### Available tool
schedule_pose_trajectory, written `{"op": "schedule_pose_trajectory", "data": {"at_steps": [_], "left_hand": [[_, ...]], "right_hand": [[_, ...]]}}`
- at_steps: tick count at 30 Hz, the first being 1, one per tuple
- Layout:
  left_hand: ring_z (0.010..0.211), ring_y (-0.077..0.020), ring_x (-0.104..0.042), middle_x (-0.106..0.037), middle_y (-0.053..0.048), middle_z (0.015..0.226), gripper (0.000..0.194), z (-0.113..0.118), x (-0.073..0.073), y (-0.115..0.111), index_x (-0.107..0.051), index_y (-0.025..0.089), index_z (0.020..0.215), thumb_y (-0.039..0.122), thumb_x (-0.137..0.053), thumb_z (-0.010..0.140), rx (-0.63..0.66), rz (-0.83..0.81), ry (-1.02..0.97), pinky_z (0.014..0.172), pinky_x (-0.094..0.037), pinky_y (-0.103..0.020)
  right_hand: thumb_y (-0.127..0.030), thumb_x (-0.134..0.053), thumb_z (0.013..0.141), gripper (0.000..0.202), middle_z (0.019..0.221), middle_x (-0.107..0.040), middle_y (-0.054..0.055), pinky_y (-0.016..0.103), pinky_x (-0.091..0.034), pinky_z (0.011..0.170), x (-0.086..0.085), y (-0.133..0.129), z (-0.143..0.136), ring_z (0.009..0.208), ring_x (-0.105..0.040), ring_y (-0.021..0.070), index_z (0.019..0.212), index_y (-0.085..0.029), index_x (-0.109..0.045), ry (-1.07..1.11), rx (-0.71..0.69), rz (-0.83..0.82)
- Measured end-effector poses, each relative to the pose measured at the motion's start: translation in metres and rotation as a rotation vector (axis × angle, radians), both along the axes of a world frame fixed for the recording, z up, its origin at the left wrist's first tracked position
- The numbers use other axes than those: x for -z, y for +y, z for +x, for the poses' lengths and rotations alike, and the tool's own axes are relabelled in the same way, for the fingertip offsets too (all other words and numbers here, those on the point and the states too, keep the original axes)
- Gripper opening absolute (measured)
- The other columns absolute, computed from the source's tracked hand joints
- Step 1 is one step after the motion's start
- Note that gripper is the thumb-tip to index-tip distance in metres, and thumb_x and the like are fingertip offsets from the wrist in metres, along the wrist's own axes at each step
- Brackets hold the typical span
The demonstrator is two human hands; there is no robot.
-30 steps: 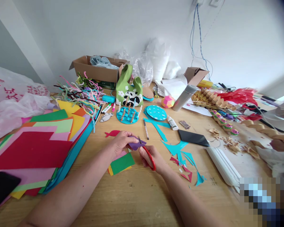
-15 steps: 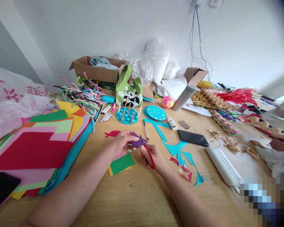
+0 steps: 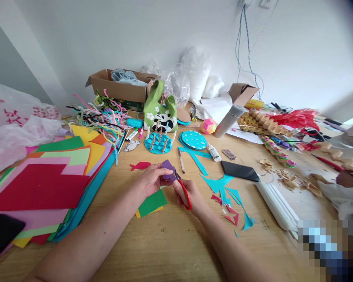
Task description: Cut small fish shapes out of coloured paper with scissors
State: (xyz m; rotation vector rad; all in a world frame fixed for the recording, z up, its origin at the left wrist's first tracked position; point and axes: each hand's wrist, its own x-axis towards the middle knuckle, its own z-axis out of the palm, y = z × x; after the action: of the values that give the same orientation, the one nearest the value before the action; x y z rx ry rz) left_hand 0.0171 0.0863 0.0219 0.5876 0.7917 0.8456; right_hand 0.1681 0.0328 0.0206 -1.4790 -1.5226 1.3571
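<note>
Between its thumb and fingers, my left hand point(image 3: 154, 179) pinches a small purple sheet point(image 3: 167, 169). My right hand point(image 3: 190, 194) is closed round the red-handled scissors point(image 3: 188, 199), whose blades meet the right side of the purple sheet. Just beyond my left hand a red fish-shaped cutout point(image 3: 140, 165) lies on the table. Under and beside my left hand are a green piece point(image 3: 151, 203) and a yellow one beneath it. A pen point(image 3: 181, 161) lies beyond the scissors.
Stacked coloured sheets point(image 3: 41, 184) fill the left side. Blue scraps point(image 3: 220, 184) and red scraps point(image 3: 232, 215) lie to the right, near a black case point(image 3: 240, 171). Farther back are blue discs point(image 3: 194, 140), a white bottle point(image 3: 214, 152), a green panda bag point(image 3: 160, 111) and a grey cylinder point(image 3: 229, 121).
The purple sheet has turned in my left hand, and more of it now stands up above the fingers. The scissors have shifted slightly left.
</note>
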Motion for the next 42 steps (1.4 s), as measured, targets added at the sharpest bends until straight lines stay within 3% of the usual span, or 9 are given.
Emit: {"op": "schedule_pose_trajectory", "data": {"at_steps": [4, 13, 42], "left_hand": [[0.051, -0.0116, -0.059, -0.07, -0.006, 0.067, 0.019, 0.0012, 0.0012, -0.0005, -0.067, 0.012, 0.072, 0.019, -0.076, 0.057, 0.002, 0.001, 0.06, 0.044, -0.039, -0.02], [0.065, -0.0147, -0.065, -0.072, -0.008, 0.073, 0.022, 0.0042, -0.0002, -0.0041, -0.07, 0.011, 0.071, 0.02, -0.079, 0.053, 0.008, 0.043, 0.036, 0.064, -0.049, -0.025], [0.056, -0.0119, -0.059, -0.067, -0.002, 0.063, 0.021, 0.0004, -0.0058, -0.0039, -0.065, 0.013, 0.068, 0.019, -0.077, 0.053, -0.003, 0.061, 0.099, 0.057, -0.045, -0.024]], "right_hand": [[-0.075, -0.051, 0.076, 0.059, 0.04, -0.048, -0.003, 0.02, -0.024, 0.035, -0.0015, -0.0005, -0.0012, 0.034, -0.036, 0.0074, 0.058, -0.02, -0.044, 0.015, -0.013, -0.021], [-0.074, -0.054, 0.075, 0.057, 0.04, -0.048, -0.003, 0.02, -0.025, 0.035, 0.0003, -0.001, -0.0011, 0.034, -0.038, 0.0079, 0.058, -0.02, -0.045, 0.014, 0.004, -0.022], [-0.078, -0.049, 0.076, 0.062, 0.041, -0.05, -0.002, 0.019, -0.025, 0.035, -0.003, -0.0016, -0.0011, 0.035, -0.037, 0.007, 0.057, -0.019, -0.045, 0.011, -0.038, -0.027]]}}
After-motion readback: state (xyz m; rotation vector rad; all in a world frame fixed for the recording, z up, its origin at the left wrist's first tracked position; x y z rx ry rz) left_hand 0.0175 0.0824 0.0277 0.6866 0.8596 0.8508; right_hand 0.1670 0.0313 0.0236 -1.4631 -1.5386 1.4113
